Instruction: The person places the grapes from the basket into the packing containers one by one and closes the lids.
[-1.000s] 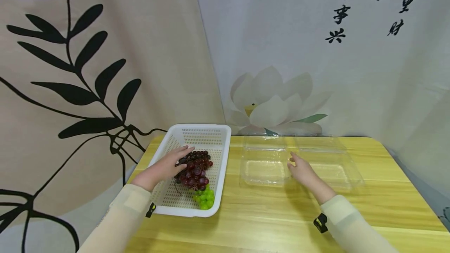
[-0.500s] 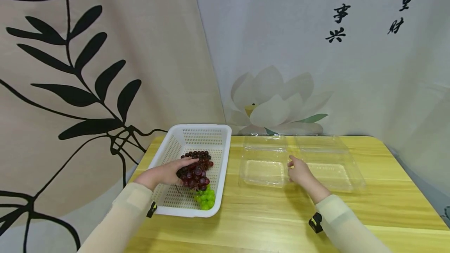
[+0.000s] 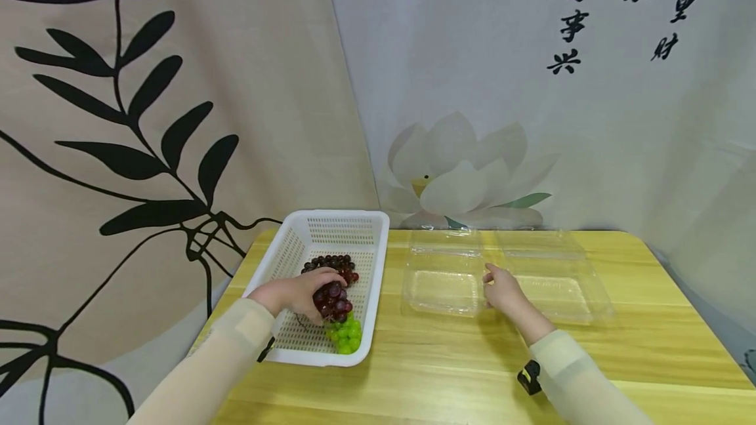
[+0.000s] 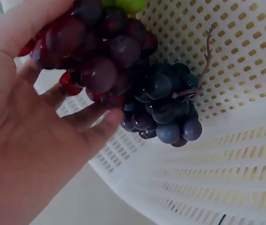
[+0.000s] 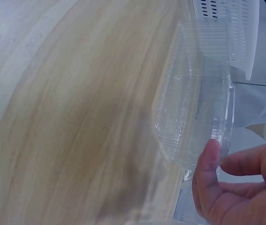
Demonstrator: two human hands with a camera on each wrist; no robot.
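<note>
My left hand [image 3: 300, 295] reaches into a white plastic basket [image 3: 382, 248] and grips a bunch of dark red grapes [image 3: 334, 303], fingers curled over one side and thumb near the other. In the left wrist view, blue-black grapes [image 4: 163, 101] with a brown stem lie right beyond the red ones. Bright green grapes [image 3: 344, 336] lie at the basket's near end. On the right, my right hand [image 3: 504, 290] pinches the side rim of a clear plastic box [image 3: 444, 290] between thumb and fingers. In the right wrist view the box's ribbed wall shows beside the fingertips.
A second clear plastic box [image 3: 552, 297] stands to the right of the first, partly behind my right hand. Both have raised parts toward the back. The wooden table [image 3: 425, 379] ends against a printed curtain [image 3: 472, 84].
My left hand has come down into the basket, moved right, and its fingers have closed around the red grapes. The right hand has shifted only slightly at the box's rim.
</note>
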